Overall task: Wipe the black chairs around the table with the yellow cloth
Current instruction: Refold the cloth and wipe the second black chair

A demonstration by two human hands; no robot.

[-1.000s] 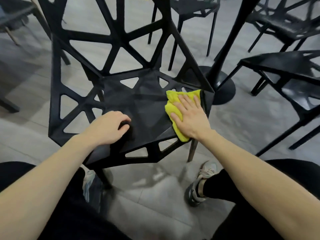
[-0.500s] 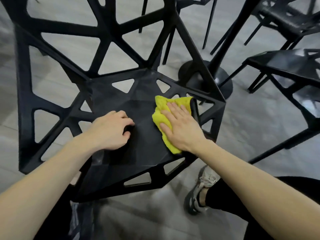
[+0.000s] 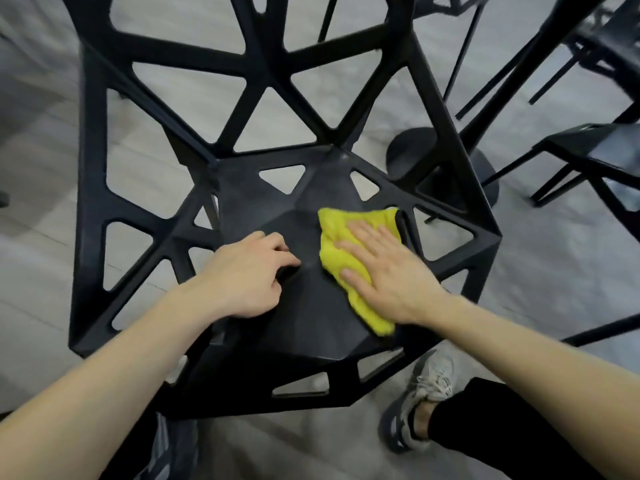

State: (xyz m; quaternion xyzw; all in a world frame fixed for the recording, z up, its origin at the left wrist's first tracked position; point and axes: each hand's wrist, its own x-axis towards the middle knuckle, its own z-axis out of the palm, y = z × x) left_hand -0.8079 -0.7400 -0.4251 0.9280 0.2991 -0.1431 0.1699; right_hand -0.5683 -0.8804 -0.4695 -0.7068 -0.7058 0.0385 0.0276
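1. A person's right hand [image 3: 388, 278] lies flat, fingers straight and spread, pressing the yellow cloth [image 3: 341, 258] onto the seat of a black chair [image 3: 311, 306].
2. The cloth sits on the seat's right half, beside the chair's open-lattice side.
3. The left hand [image 3: 247, 275] rests on the seat just left of the cloth, fingers curled; whether it grips anything cannot be told.
4. A grey sneaker [image 3: 422, 393] stands on the floor below the chair's front right corner.
5. A round table base [image 3: 485, 174] stands behind the chair's right side.
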